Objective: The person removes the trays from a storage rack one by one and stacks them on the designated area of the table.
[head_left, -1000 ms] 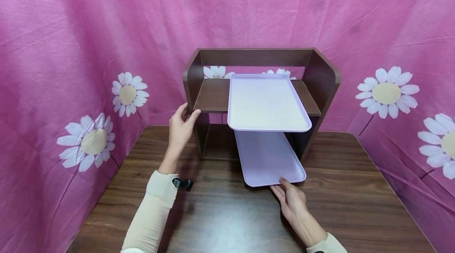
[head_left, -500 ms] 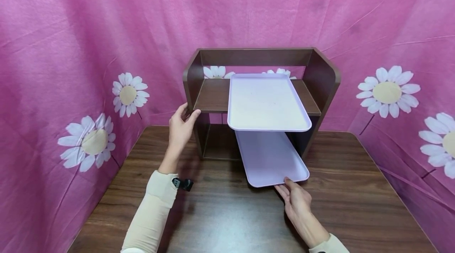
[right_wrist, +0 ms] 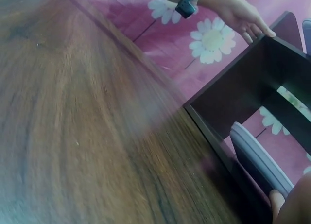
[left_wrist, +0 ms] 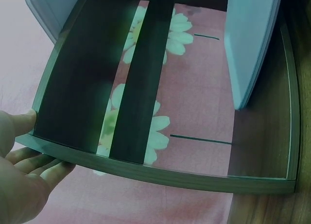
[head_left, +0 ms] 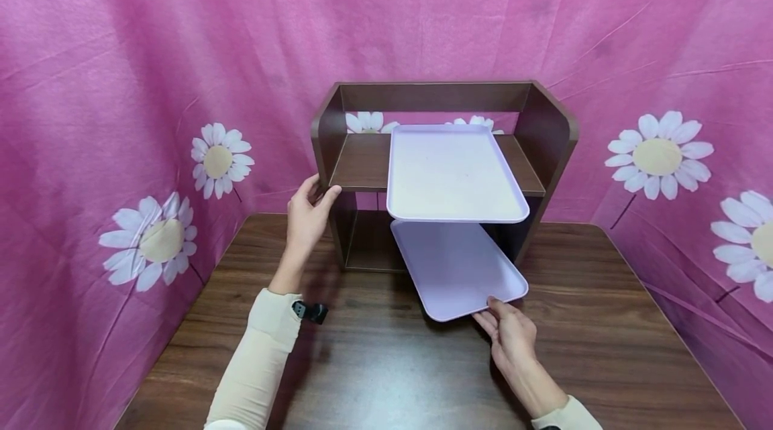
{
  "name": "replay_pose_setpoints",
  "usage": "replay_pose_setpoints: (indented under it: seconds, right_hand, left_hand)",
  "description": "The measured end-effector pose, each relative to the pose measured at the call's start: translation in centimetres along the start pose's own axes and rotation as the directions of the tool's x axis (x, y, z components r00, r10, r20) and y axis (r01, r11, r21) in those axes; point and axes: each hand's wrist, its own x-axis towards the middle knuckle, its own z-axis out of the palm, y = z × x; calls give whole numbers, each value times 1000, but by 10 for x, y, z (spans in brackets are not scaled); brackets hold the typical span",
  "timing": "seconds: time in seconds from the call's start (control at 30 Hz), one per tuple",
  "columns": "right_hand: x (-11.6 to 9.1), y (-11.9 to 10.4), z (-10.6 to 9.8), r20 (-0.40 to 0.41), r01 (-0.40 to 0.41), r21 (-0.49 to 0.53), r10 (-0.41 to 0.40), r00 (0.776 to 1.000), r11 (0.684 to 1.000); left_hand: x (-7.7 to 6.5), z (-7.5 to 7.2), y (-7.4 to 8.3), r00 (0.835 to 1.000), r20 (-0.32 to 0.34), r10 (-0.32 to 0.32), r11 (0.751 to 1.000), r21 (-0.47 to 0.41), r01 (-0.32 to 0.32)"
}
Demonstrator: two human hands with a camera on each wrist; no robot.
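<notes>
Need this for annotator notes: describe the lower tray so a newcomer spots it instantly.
On the wooden table stands a dark brown two-level shelf. At its lower opening, the pale purple lower tray juts toward the viewer. Unlike the similar upper tray above it, this one sits skewed to the shelf, its near edge gripped by the right hand.

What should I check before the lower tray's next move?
1. Right hand gripping the front edge of the lower tray: ok.
2. Left hand holding the left side of the rack: ok.
3. Lower tray squared with the rack: not ok, it sits askew.
4. Upper tray fully on the upper shelf: not ok, its front overhangs.
5. Lower tray's rear touching the bottom board: cannot tell, mostly hidden in the head view.
</notes>
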Motion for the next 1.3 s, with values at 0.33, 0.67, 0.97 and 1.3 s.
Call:
replay_pose_setpoints:
  seconds: [0.33,0.67,0.97,1.3]
  right_hand:
    - [2,-9,0,18,21,-54,-20,1000,998]
    - [6,-25,-1,-11,72,-52,-73,997,996]
    - [11,-37,-5,-25,80,-73,-82,996,994]
    - [14,-45,-8,-13,81,-121,-83,996,989]
  left_hand:
    - [1,1,0,1000,-1,-3,1000,-21,3]
    - [1,0,1,1000,-4,1,1000,-28,-2]
    - [0,-1,0,1000,-5,-6,1000,-29,6]
    - [1,0,0,1000,1,-10,999,-42,10]
